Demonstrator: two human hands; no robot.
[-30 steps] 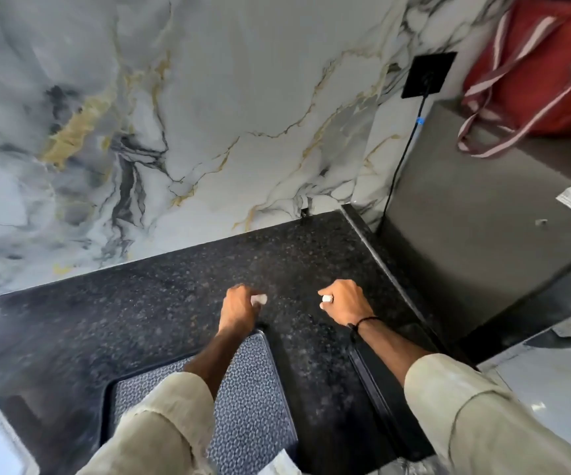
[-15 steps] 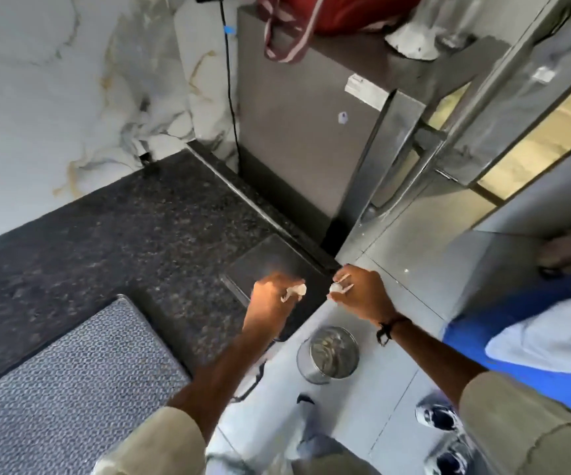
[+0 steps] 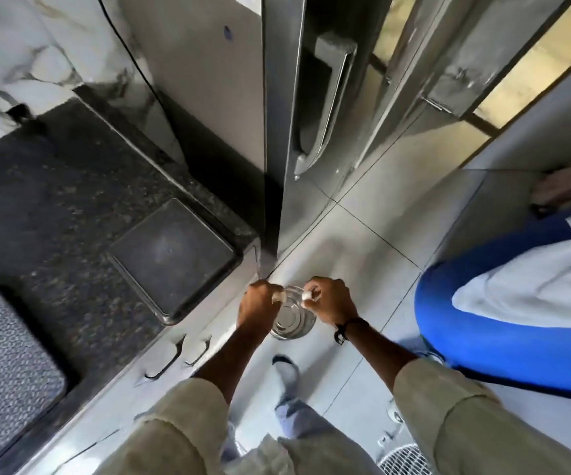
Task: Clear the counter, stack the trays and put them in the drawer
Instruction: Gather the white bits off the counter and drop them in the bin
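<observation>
A steel fridge (image 3: pixel 208 80) with a long handle (image 3: pixel 325 108) stands beside the marble wall (image 3: pixel 20 56). A small metal bin (image 3: pixel 291 320) sits on the pale tiled floor (image 3: pixel 363 241), near a blue cloth (image 3: pixel 503 341)

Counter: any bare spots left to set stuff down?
Yes: the black speckled granite counter is bare from the marble wall to the dark square tray at its corner, and between that and the grey textured tray. Crowded: both hands over the steel bin.
</observation>
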